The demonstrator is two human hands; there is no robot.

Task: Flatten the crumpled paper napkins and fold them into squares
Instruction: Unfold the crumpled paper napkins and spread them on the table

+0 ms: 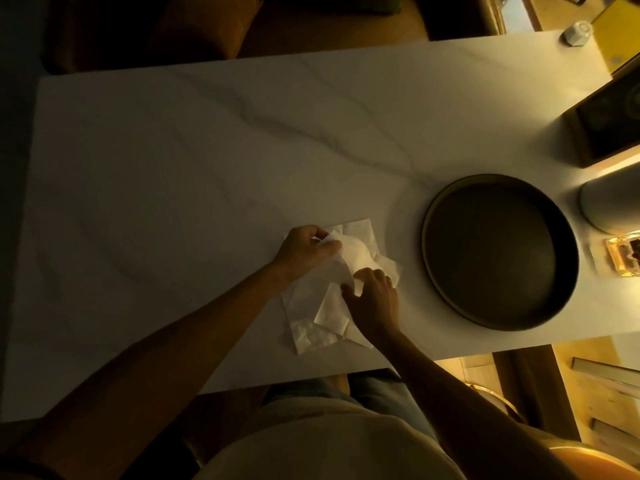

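Observation:
A loose pile of white paper napkins (313,306) lies on the marble table (173,168) near its front edge. One napkin (356,254) is lifted and bulging at the top of the pile. My left hand (306,249) pinches its far left edge between thumb and fingers. My right hand (372,299) grips the same napkin's near right side with curled fingers. A crumpled napkin (310,336) and a flatter folded sheet (332,311) lie under and in front of my hands.
A large round dark tray (433,258) sits to the right of the napkins. Farther right stand a pale cylinder (609,202), a glass dish (623,256) and a dark box (606,129). A small white object (576,32) rests at the far right corner.

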